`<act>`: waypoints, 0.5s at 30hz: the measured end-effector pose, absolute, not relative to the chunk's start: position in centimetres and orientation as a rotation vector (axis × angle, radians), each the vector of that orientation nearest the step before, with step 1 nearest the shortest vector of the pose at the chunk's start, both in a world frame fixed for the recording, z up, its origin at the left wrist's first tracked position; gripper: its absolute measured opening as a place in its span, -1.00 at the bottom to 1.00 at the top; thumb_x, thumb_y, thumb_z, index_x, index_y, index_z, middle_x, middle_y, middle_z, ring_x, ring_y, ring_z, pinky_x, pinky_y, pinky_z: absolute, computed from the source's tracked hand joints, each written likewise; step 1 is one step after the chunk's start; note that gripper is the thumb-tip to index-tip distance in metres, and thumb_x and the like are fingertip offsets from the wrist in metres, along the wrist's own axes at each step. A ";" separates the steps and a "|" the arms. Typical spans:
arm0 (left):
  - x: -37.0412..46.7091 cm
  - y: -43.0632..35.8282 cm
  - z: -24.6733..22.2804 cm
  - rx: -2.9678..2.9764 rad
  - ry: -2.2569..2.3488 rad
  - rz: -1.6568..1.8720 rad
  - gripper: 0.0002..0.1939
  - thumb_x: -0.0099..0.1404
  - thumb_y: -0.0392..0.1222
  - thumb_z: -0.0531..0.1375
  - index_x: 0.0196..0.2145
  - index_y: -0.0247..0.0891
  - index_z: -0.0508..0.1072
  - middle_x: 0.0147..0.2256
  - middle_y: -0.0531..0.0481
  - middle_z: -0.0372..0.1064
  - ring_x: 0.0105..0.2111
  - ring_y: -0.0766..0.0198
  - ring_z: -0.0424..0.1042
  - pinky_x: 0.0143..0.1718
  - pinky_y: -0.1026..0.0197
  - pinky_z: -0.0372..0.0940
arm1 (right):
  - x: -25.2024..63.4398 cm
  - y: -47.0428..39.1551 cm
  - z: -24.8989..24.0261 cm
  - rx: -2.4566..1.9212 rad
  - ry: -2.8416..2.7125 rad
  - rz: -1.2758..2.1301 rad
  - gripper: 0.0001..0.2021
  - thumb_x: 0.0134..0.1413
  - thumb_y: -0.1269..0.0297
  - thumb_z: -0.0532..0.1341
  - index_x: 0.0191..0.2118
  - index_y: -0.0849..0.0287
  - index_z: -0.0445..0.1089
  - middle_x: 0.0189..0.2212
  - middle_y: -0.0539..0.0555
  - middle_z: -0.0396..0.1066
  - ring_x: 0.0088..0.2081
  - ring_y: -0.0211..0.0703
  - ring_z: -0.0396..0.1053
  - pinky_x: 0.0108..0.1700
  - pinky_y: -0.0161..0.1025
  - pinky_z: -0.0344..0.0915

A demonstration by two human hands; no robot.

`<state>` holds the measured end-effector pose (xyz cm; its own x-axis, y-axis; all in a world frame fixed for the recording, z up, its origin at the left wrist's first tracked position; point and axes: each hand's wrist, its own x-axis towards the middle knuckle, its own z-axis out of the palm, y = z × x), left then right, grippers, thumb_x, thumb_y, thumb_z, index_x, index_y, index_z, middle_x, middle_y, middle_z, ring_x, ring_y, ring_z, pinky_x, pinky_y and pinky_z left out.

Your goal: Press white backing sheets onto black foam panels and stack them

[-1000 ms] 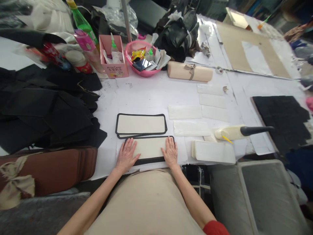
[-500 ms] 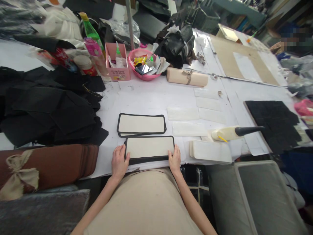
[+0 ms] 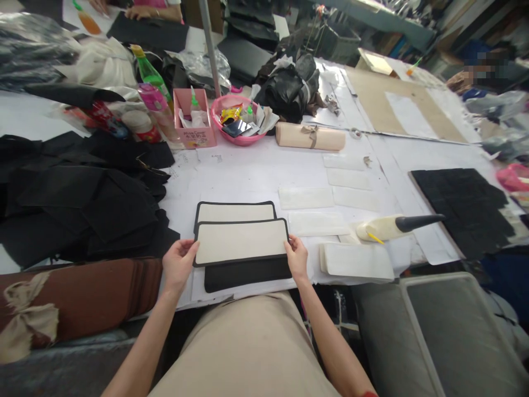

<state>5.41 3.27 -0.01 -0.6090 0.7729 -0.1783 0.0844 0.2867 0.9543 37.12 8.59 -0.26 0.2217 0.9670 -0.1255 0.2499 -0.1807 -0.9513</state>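
A cream panel with a black border (image 3: 242, 241) is held up between my two hands, slightly tilted. My left hand (image 3: 180, 264) pinches its left end, and my right hand (image 3: 296, 257) pinches its right end. Below it, nearer my body, a plain black panel (image 3: 248, 274) lies on the white table. Another black-edged cream panel (image 3: 235, 211) rests just beyond, partly covered by the held one.
Black pieces (image 3: 78, 187) and tied brown panels (image 3: 91, 298) lie left. White strips (image 3: 357, 260), a glue bottle (image 3: 378, 227) and a black stack (image 3: 458, 209) are right. Beyond stand a pink basket (image 3: 243, 140) and pink box (image 3: 194, 135). Another person's hands (image 3: 142, 12) show at the top left.
Both hands have lifted the cream panel off the near stack and moved it forward, uncovering the black panel beneath. Another person's hands have come into view as the camera view shifted.
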 end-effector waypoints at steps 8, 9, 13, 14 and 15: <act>1.9 10.9 -2.2 0.997 2.214 1.185 -0.68 0.05 0.03 0.23 -0.35 -0.28 0.43 -0.41 -0.07 0.46 -0.40 0.16 0.44 -0.30 0.12 0.35 | 34.0 16.4 -1.5 -1.885 -1.570 0.771 -0.74 0.07 0.38 0.17 -0.09 0.19 0.41 -0.22 0.13 0.49 -0.24 -0.12 0.44 -0.13 -0.21 0.33; 1.9 10.9 -2.3 1.060 2.297 1.116 -0.70 0.09 0.01 0.19 -0.34 -0.28 0.43 -0.39 -0.08 0.46 -0.39 0.14 0.45 -0.28 0.10 0.35 | 34.0 16.5 -1.7 -1.901 -1.587 0.744 -0.74 0.06 0.39 0.17 -0.09 0.19 0.41 -0.18 0.15 0.47 -0.23 -0.12 0.43 -0.12 -0.20 0.32; 3.3 9.7 -2.1 1.383 2.556 0.962 -0.73 0.26 -0.07 0.06 -0.26 -0.27 0.45 -0.24 -0.19 0.45 -0.21 0.03 0.42 -0.17 0.03 0.30 | 35.1 16.2 -2.1 -1.904 -1.669 0.661 -0.74 0.14 0.33 0.13 -0.07 0.21 0.41 -0.12 0.18 0.41 -0.31 -0.16 0.41 -0.16 -0.20 0.32; 4.2 9.5 -1.9 1.514 2.558 0.927 -0.74 0.29 -0.09 0.04 -0.25 -0.27 0.45 -0.22 -0.21 0.44 -0.17 0.01 0.40 -0.13 0.02 0.28 | 35.5 16.1 -2.1 -1.890 -1.679 0.658 -0.74 0.16 0.32 0.11 -0.06 0.22 0.41 -0.13 0.17 0.41 -0.34 -0.17 0.41 -0.17 -0.20 0.32; 5.2 9.4 -1.8 1.657 2.513 0.887 -0.74 0.31 -0.10 0.03 -0.24 -0.26 0.45 -0.21 -0.21 0.44 -0.14 0.00 0.39 -0.10 0.01 0.26 | 35.9 16.1 -2.1 -1.875 -1.678 0.660 -0.74 0.17 0.32 0.10 -0.06 0.22 0.42 -0.15 0.16 0.42 -0.35 -0.18 0.41 -0.18 -0.21 0.33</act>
<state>5.21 9.35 -1.80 -0.4422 0.8467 0.2958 0.8448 0.2824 0.4544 35.85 16.07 -2.09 0.1075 0.9942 -0.0078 0.7332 -0.0846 -0.6748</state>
